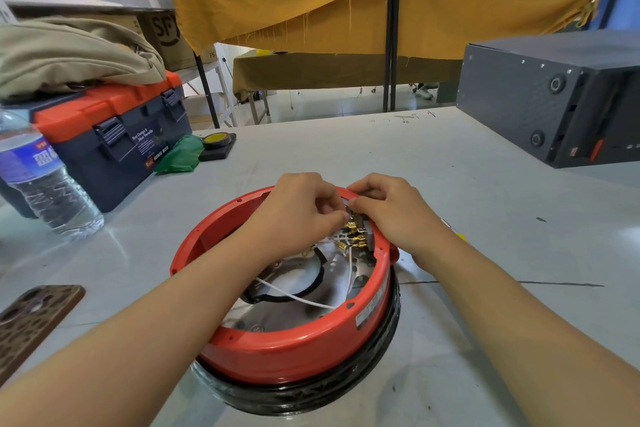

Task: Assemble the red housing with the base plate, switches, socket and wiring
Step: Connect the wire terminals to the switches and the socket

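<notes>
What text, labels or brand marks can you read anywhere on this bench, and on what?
"WING BOX": label on the front of the toolbox.
"SF": printed on the cardboard box on the shelf.
Water bottle label: print too blurred to read.
Red housing sticker: too small to read.
Table pen marks: illegible.

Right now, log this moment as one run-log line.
stage: wiring | left hand: pinching brass terminals | right hand: gripping grey switch at rim | red housing: on table
</notes>
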`<state>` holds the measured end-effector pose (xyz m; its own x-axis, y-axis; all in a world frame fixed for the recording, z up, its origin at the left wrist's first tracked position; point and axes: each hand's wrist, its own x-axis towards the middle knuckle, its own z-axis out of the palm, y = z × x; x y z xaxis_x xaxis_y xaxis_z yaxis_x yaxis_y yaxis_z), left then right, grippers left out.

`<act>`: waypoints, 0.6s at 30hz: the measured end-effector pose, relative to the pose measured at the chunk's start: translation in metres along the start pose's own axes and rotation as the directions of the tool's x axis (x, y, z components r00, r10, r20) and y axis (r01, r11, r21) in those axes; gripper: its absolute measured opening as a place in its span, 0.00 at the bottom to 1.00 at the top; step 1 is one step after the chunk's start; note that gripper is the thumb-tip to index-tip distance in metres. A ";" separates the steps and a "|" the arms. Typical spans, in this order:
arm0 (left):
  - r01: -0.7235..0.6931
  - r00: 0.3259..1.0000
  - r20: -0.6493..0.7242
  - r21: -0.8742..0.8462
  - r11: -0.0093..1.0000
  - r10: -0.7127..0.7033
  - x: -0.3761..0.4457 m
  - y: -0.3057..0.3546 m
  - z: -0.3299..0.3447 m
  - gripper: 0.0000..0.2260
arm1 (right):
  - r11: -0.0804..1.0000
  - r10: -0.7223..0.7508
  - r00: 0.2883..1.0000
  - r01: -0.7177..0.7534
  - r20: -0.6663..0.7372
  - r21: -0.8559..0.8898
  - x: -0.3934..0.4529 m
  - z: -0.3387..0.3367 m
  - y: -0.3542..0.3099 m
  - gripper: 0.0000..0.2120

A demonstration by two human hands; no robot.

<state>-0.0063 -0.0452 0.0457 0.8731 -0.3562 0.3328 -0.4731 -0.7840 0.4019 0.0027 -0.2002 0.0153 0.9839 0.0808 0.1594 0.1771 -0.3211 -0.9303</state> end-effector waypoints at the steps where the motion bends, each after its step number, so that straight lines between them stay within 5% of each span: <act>1: -0.007 1.000 0.028 -0.002 1.000 0.007 -0.001 0.001 0.000 0.03 | 1.000 0.000 1.000 0.000 -0.007 0.000 0.000 0.000 0.000 0.07; 18: -0.015 0.994 0.108 -0.029 0.999 0.018 -0.003 0.001 -0.003 0.04 | 1.000 0.011 1.000 -0.011 0.005 0.002 0.001 0.001 0.000 0.07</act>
<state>-0.0091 -0.0430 0.0480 0.8723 -0.4227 0.2460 -0.4889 -0.7637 0.4215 0.0040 -0.1994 0.0154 0.9856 0.0825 0.1478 0.1667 -0.3205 -0.9325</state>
